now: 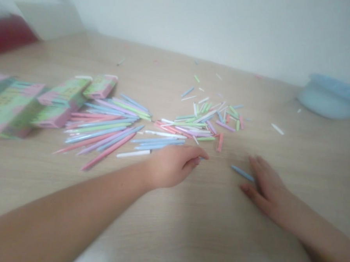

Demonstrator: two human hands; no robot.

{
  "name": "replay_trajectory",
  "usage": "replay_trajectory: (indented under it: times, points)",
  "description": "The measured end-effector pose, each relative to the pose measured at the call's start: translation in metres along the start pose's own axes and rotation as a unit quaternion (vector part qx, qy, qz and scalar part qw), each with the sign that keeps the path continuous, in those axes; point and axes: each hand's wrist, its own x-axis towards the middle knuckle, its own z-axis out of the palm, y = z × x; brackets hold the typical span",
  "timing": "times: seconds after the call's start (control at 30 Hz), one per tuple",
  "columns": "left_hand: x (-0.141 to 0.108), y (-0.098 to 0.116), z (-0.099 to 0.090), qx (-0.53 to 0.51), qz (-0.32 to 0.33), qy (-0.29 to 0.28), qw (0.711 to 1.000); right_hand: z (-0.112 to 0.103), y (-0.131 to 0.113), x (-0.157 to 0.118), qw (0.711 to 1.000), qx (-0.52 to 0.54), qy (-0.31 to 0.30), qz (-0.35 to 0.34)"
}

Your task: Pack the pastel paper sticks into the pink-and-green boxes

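Two hands are working over one pale wood-look table (180, 232); the left hand (173, 166) is bringing thumb and fingers together, pinching one small blue piece (202, 158), while the right hand (268, 184) is resting low with its thumb and fingers standing apart and one blue stick (242, 173) lying between them, though I cannot tell whether they are gripping it; just beyond the left hand, about three blue sticks (158, 140) are lying side by side, with one white stick (133, 153) lying nearer; more than a dozen long coloured sticks (110, 126) are fanning out to the left, and dozens of short pieces (207, 113), too blurred for counting, are scattering beyond the hands; one white piece (277, 128) is lying alone to the right, five green-and-pink boxes (12, 108) are showing at the left, and one light-blue object (331, 97) is sitting at the far right
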Motion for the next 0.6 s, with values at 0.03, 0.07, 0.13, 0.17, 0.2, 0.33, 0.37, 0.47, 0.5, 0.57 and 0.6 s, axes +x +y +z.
replay_trajectory:
  times: [0.03, 0.07, 0.13, 0.17, 0.2, 0.33, 0.37, 0.47, 0.5, 0.57, 0.6]
  points:
    - [0.000, 0.001, 0.000, 0.002, 0.001, -0.002, 1.000, 0.003, -0.003, 0.001, 1.000, -0.008, 0.000, -0.010]
    - [-0.001, 0.002, -0.001, 0.006, 0.006, -0.005, 1.000, 0.004, -0.008, 0.004, 1.000, -0.014, 0.000, -0.023]
    - [-0.002, 0.005, -0.001, 0.017, 0.024, -0.019, 0.999, 0.002, -0.021, 0.017, 0.998, -0.019, -0.003, -0.052]
    - [-0.002, 0.006, -0.002, 0.024, 0.034, -0.031, 0.999, -0.001, -0.029, 0.025, 0.998, -0.018, -0.006, -0.066]
    - [-0.002, 0.008, -0.002, 0.034, 0.043, -0.045, 0.997, -0.003, -0.036, 0.035, 0.997, -0.015, -0.009, -0.078]
    - [-0.002, 0.014, 0.002, 0.088, 0.100, -0.086, 0.987, -0.007, -0.059, 0.081, 0.993, 0.006, -0.026, -0.111]
    - [-0.001, 0.015, 0.003, 0.099, 0.116, -0.089, 0.984, -0.007, -0.063, 0.092, 0.992, 0.013, -0.032, -0.117]
    - [0.000, 0.014, 0.007, 0.123, 0.137, -0.093, 0.978, -0.006, -0.073, 0.124, 0.991, 0.030, -0.038, -0.128]
    - [0.000, 0.013, 0.008, 0.128, 0.138, -0.094, 0.978, -0.005, -0.077, 0.134, 0.990, 0.035, -0.036, -0.131]
    - [0.000, 0.013, 0.008, 0.133, 0.140, -0.096, 0.977, -0.004, -0.083, 0.153, 0.989, 0.047, -0.024, -0.138]
    - [0.001, 0.013, 0.008, 0.136, 0.141, -0.096, 0.976, -0.004, -0.086, 0.161, 0.988, 0.055, -0.017, -0.142]
